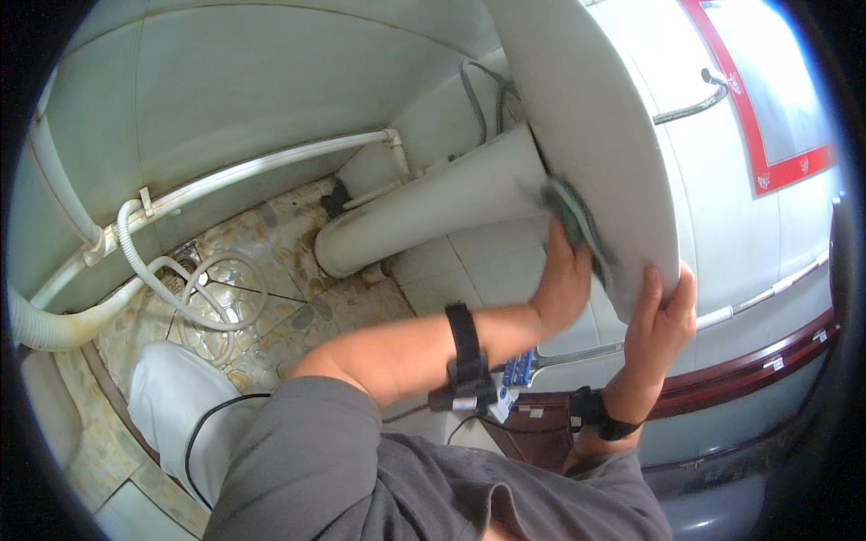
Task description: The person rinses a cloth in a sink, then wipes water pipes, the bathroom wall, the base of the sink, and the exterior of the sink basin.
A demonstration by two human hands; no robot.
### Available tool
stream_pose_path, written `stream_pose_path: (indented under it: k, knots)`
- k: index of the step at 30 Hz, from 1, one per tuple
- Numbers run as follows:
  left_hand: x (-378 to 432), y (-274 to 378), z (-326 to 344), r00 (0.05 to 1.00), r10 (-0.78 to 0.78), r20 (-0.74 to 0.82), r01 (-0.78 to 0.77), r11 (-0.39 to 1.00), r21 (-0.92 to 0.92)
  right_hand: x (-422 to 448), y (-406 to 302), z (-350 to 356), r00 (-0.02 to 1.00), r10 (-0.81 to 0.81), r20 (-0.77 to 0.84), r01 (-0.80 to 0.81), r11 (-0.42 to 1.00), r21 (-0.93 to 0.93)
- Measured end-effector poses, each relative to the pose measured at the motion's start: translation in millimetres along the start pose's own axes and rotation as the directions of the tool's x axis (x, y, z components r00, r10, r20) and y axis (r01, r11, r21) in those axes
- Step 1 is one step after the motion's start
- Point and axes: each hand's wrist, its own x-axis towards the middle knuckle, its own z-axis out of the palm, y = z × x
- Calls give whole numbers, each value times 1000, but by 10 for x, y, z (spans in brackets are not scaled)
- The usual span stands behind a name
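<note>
A white ceramic pedestal washbasin [595,122] fills the upper right, its outer underside facing me. My left hand [570,267] holds a dark green scrubbing brush or pad [575,213] against that underside, close to where the basin meets its pedestal [433,193]. Motion blurs the scrubber, so its exact kind is unclear. The rim at the basin's lower corner is gripped by my right hand [663,314], thumb on the near face and other fingers partly hidden behind the edge. Both wrists wear black straps.
White pipe [270,166] runs low along the tiled wall. A pale corrugated hose [145,267] coils over the floor drain area. Grey supply hoses [473,98] hang behind the basin. At right are a red-framed mirror [761,155], a metal towel bar [778,291] and a dark red ledge [737,375].
</note>
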Motion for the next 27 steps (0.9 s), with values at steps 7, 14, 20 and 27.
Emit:
stream_pose_path:
  k: [7, 14, 20, 27]
  knots:
    - [314, -55, -261, 901, 432, 34, -347, 672, 654, -10, -39, -56, 1000, -1, -11, 1, 1000, 7]
    - [1863, 626, -1006, 967, -146, -210, 35, 890, -454, 13, -30, -43, 999, -21, -27, 22, 999, 23]
    - [1965, 1027, -1062, 913, 280, -297, -285, 958, 27, 56, -41, -32, 998, -62, -9, 62, 998, -1]
    - [1370, 1034, -892, 688, 716, 120, -635, 513, 578, 26, -18, -53, 1000, -31, 5, 31, 999, 8]
